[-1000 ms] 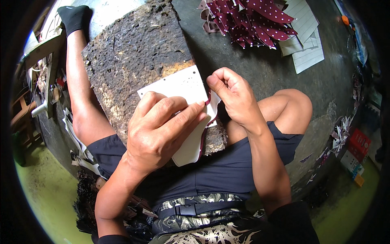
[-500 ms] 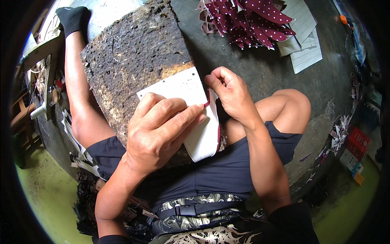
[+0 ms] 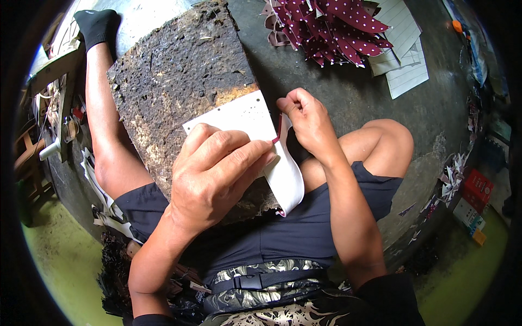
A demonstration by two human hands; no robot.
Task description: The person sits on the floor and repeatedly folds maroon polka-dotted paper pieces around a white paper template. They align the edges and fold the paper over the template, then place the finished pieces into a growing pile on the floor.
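Observation:
A flat white sheet [image 3: 239, 113] with small dark dots lies on the rough dark board [image 3: 179, 70] across my lap. A white strip with a maroon edge [image 3: 292, 187] extends past the sheet's right side, and its lower end curls over the board's edge. My left hand [image 3: 209, 174] is closed, thumb and fingertips pinching the strip where its maroon edge folds over. To the right, my right hand [image 3: 308, 119] is closed in a pinch at the strip's upper end. The fingers hide exactly how the edge is gripped.
A heap of maroon pieces with white dots [image 3: 331, 27] sits on the floor beyond the board, beside lined paper sheets [image 3: 409, 76]. Scraps [image 3: 454, 179] and a red box [image 3: 477, 191] lie at the right. A wooden frame [image 3: 57, 68] stands at the left.
The strip's lower end has swung to the right, away from the board, and curls more. My right hand has shifted only slightly; my left hand stays in place.

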